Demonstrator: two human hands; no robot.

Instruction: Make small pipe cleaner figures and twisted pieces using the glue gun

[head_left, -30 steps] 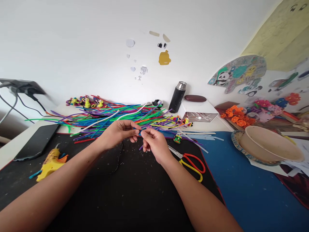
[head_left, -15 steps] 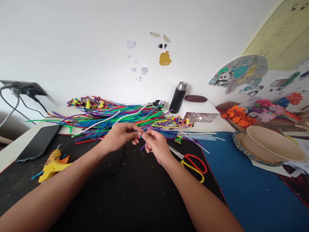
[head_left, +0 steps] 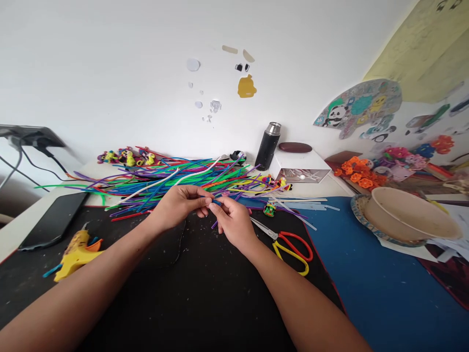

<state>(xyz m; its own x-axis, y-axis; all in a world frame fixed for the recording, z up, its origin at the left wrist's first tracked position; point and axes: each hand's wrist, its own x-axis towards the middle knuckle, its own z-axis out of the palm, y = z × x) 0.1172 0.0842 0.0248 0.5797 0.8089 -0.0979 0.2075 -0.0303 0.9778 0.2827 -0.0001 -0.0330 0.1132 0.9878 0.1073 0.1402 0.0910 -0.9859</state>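
Above the black mat (head_left: 205, 293), my left hand (head_left: 181, 205) and my right hand (head_left: 234, 220) meet fingertip to fingertip. Both are closed in a pinch on a small blue pipe cleaner (head_left: 217, 201), most of which the fingers cover. Just behind the hands lies a heap of pipe cleaners (head_left: 194, 176) in green, blue, purple, red and white. Scissors (head_left: 271, 234) with one red and one yellow handle rest right of my right wrist. Near them sits a small green figure (head_left: 269, 209). Left of my left forearm lies a yellow glue gun (head_left: 75, 252).
A black phone (head_left: 54, 220) lies at the left edge. Against the wall stand a black flask (head_left: 267, 149) and a white box (head_left: 302, 164). To the right, a beige bowl (head_left: 410, 215) is beside the blue mat (head_left: 366, 283). Small colourful figures (head_left: 128, 156) sit behind the heap.
The view has shifted slightly, so most things appear a little further left. More of the blue piece shows between my fingertips, and both hands keep their pinch.
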